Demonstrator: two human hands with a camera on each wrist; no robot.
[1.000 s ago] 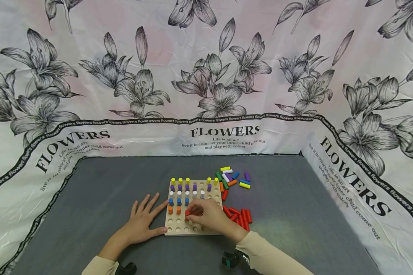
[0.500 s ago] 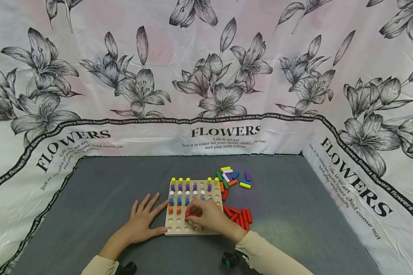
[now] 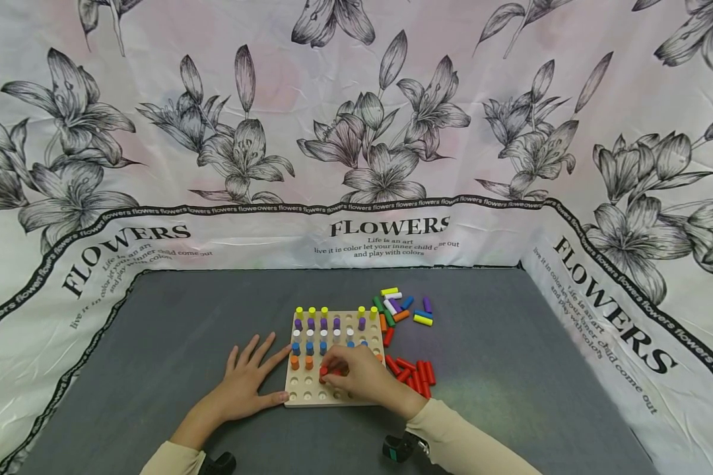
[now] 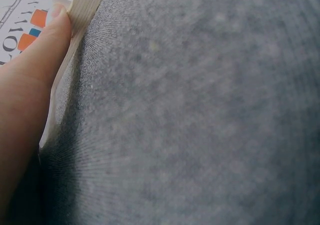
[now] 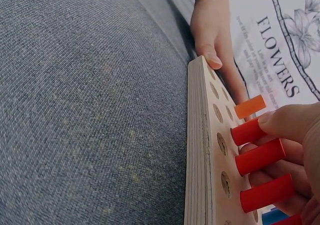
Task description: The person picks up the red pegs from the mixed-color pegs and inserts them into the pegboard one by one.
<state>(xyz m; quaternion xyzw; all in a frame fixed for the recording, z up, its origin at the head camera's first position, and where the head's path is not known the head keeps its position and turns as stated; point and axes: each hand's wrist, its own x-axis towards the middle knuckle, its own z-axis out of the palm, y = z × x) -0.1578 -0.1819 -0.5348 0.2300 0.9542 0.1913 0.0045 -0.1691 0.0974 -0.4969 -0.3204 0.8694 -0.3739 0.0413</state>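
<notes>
A wooden pegboard (image 3: 300, 389) lies on the grey table with rows of coloured pegs standing in it. My left hand (image 3: 243, 386) lies with spread fingers at its left side, the thumb and a fingertip touching the edge. Over the lower part of the board, my right hand (image 3: 362, 375) pinches a red peg (image 5: 248, 131) between thumb and fingers. That peg stands at a hole in the row below the orange pegs (image 3: 308, 363). More red pegs (image 5: 266, 193) stand beside it in the right wrist view, under my curled fingers. The right hand hides part of the board in the head view.
Loose red pegs (image 3: 420, 377) lie right of the board, close to my right wrist. Further back is a mixed pile of yellow, white, green, blue, purple and orange pegs (image 3: 401, 315). A flower-printed cloth (image 3: 386, 241) borders the table behind and at the sides.
My right hand has sunk slightly with the red peg, uncovering a little more of the blue and orange pegs at the board's right. The left hand stays in place.
</notes>
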